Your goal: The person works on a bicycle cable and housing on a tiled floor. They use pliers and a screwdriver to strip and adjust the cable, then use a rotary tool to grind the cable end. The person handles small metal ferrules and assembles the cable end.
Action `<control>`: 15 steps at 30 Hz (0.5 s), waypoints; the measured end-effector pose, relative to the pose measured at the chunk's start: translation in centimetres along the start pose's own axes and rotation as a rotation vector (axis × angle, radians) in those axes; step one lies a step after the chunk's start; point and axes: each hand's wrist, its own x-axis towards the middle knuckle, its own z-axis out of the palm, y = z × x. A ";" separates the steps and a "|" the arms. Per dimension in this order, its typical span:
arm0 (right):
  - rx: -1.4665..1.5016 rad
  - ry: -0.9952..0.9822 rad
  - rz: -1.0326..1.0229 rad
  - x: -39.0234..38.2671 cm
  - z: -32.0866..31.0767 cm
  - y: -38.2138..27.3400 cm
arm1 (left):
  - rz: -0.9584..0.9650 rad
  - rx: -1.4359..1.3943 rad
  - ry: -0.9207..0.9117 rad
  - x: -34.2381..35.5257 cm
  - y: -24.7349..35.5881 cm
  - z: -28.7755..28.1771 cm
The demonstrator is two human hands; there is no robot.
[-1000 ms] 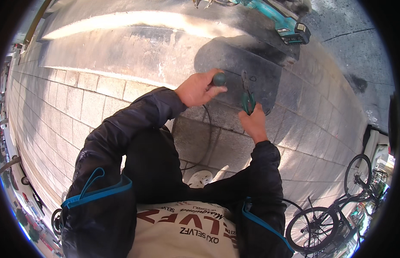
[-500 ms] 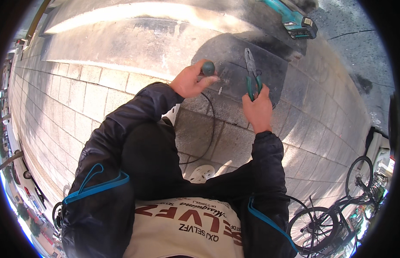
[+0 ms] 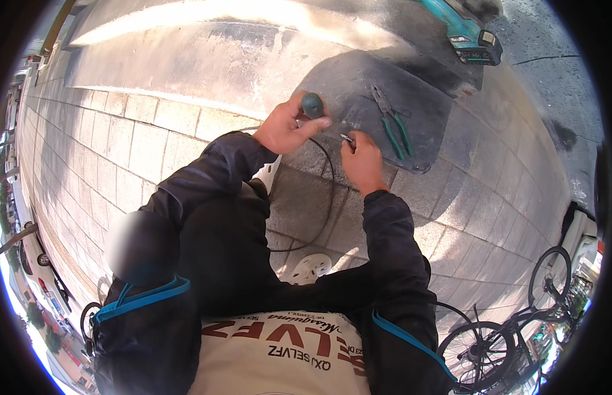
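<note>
My left hand (image 3: 283, 128) is closed round a dark-green rounded object (image 3: 312, 104), perhaps a tool handle, its top facing me. My right hand (image 3: 362, 161) pinches a small metal piece (image 3: 346, 139) just right of and below it, over the near edge of a dark grey slab (image 3: 432, 122). Pliers (image 3: 395, 131) with green grips lie on the slab right of my right hand, beside a small dark loop. A black cable (image 3: 329, 197) curves down the paving between my legs.
A teal cordless tool (image 3: 470, 39) lies at the upper right, by a pale stone step (image 3: 207, 56). A black bicycle (image 3: 483, 349) is at the lower right. A white car (image 3: 39, 263) is at the far left. My white shoe (image 3: 309, 266) rests on the paving.
My right hand has let go of the pliers, which now lie on the slab, and has moved left to grip the small metal piece. My left hand has shifted slightly left and up.
</note>
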 end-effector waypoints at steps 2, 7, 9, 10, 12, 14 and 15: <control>-0.074 -0.011 -0.008 0.6 -1.0 -0.6 | -0.024 -0.028 0.001 -0.3 -0.1 0.0; -0.244 0.026 -0.206 1.9 -1.8 -0.6 | 0.016 -0.017 0.008 0.1 0.1 0.1; -0.230 0.050 -0.210 2.0 -1.7 -0.7 | 0.028 -0.036 0.012 0.1 0.0 0.0; -0.202 0.068 -0.185 1.7 -1.7 -0.7 | 0.021 -0.001 -0.011 0.1 0.0 -0.1; 0.049 0.009 -0.085 0.7 -2.7 -1.2 | 0.008 0.065 -0.064 0.1 1.4 -0.5; 0.516 -0.153 0.050 -1.4 -4.7 -2.9 | 0.240 0.374 -0.202 -0.3 1.7 -0.9; 0.695 -0.158 0.066 -3.0 -5.6 -4.7 | 0.352 0.536 -0.272 -0.4 1.8 -1.1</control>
